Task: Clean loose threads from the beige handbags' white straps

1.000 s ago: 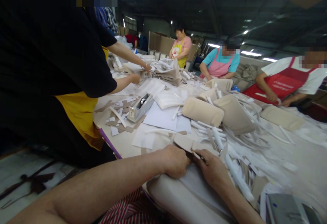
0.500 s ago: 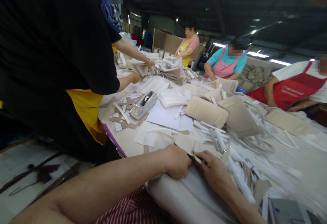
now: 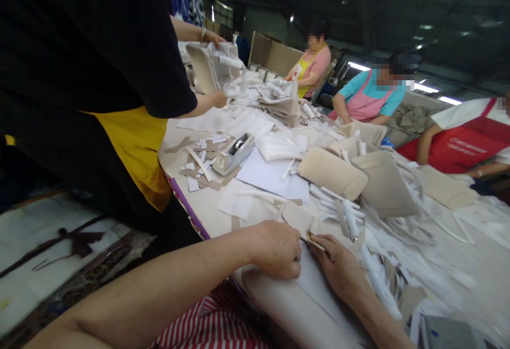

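Note:
My left hand is closed in a fist on the near end of a beige padded cushion that lies at the table's front edge. My right hand rests beside it, fingers pinched on a small beige strip at the cushion's top. A beige tab sticks up just beyond both hands. What the left fist grips is hidden.
A tape dispenser sits among paper scraps. Beige cushions, white sheets and white strips cover the table. A person in black with a yellow apron stands close on the left; other people work across the table.
The camera has tilted and shifted, so the scene sits higher. My hands stay together on the cushion. The person on the left has lifted a beige cushion up off the table.

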Demonstrator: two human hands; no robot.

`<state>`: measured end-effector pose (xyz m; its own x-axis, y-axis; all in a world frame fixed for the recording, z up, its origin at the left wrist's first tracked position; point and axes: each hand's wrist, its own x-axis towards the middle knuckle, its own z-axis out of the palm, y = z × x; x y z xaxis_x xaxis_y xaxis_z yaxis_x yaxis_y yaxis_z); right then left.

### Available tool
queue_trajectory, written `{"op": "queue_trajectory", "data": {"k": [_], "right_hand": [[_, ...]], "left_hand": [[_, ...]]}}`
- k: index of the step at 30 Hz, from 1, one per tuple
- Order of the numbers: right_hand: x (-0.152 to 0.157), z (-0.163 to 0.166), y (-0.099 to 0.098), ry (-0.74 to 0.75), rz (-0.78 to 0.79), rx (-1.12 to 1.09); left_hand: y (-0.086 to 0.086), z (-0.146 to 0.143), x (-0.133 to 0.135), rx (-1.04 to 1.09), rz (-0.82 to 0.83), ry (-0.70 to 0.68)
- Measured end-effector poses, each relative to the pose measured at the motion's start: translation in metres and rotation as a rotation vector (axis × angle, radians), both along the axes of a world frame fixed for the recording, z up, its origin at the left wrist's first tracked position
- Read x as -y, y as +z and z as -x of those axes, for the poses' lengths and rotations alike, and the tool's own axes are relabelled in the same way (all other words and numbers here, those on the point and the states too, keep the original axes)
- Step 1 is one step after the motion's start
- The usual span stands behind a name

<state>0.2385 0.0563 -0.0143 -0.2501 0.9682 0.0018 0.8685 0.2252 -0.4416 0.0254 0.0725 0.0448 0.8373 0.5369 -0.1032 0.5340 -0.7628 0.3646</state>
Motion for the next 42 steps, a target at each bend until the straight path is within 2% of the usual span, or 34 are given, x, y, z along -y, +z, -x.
{"op": "queue_trajectory", "data": {"k": [14, 19, 21, 24, 26, 27, 30, 34, 38, 42], "right_hand": [[0.024, 0.012, -0.002, 0.129, -0.264, 0.462], [0.025, 0.011, -0.004, 0.167, -0.307, 0.521], [0.024, 0.010, -0.005, 0.167, -0.315, 0.527], [0.025, 0.009, -0.009, 0.174, -0.351, 0.515], [0.028, 0.008, -0.011, 0.194, -0.393, 0.504], [0.029, 0.008, -0.012, 0.210, -0.409, 0.499], [0.031, 0.007, -0.012, 0.255, -0.434, 0.490], [0.031, 0.008, -0.010, 0.277, -0.451, 0.496], [0.032, 0.010, -0.010, 0.316, -0.449, 0.517], [0.030, 0.012, -0.010, 0.274, -0.336, 0.509]], "left_hand": [[-0.012, 0.008, 0.008, 0.101, -0.006, 0.058], [-0.020, 0.013, 0.013, 0.261, 0.060, 0.125], [-0.029, 0.014, 0.015, 0.417, 0.106, 0.268], [-0.049, 0.015, 0.017, 0.622, 0.212, 0.642], [-0.062, 0.015, 0.016, 0.630, 0.398, 0.820], [-0.067, 0.016, 0.016, 0.608, 0.515, 0.854], [-0.074, 0.017, 0.013, 0.534, 0.749, 0.833], [-0.072, 0.015, 0.010, 0.505, 0.726, 0.786], [-0.075, 0.011, 0.010, 0.579, 0.717, 0.762], [-0.079, 0.009, 0.010, 0.712, 0.781, 0.772]]}}
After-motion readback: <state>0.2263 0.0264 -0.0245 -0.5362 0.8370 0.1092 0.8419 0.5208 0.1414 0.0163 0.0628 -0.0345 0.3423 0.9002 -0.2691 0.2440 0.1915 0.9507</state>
